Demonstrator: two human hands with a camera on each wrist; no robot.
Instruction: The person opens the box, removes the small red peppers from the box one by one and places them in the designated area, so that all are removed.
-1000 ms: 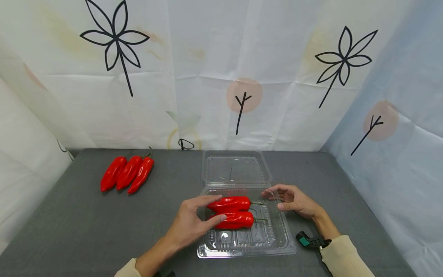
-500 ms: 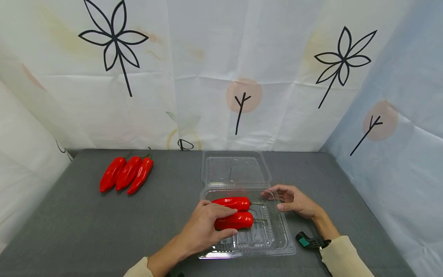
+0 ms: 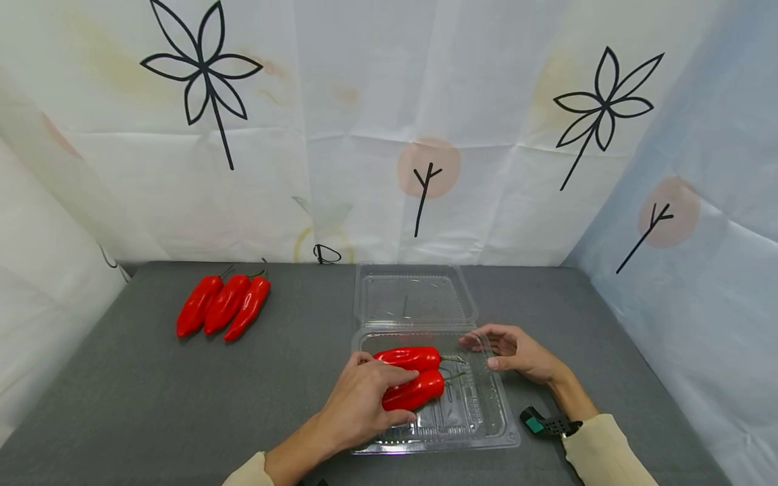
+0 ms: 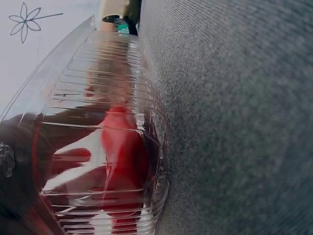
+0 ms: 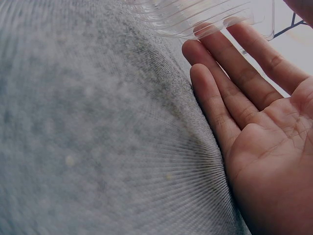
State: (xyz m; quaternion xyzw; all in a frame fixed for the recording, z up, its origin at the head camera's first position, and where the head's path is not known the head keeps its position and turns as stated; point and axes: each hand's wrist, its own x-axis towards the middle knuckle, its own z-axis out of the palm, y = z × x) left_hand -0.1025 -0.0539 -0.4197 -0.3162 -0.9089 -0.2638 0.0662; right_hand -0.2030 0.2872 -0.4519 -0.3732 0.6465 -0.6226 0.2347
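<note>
Two red peppers lie in the base of a clear hinged plastic container (image 3: 509,437). My left hand (image 3: 355,408) reaches over its left edge and holds the near pepper (image 3: 419,390) between thumb and fingers; this pepper is tilted, stem end away from me. Just behind it is the far pepper (image 3: 419,356), its left tip hidden by the hand. Red also shows through the container's ribbed wall (image 4: 100,85) in the left wrist view. My right hand (image 3: 516,354) is at the container's right side, fingers loosely extended (image 5: 264,122), fingertips by the clear wall (image 5: 195,17).
Three more red peppers (image 3: 225,304) lie side by side at the back left of the grey table (image 3: 182,405). The container's lid (image 3: 413,293) lies folded back behind the base. Patterned white cloth (image 3: 365,135) hangs behind and at both sides.
My left hand has moved right and closed its fingers round the near pepper, whose stem end has swung away from me. The right hand has stayed in place.
</note>
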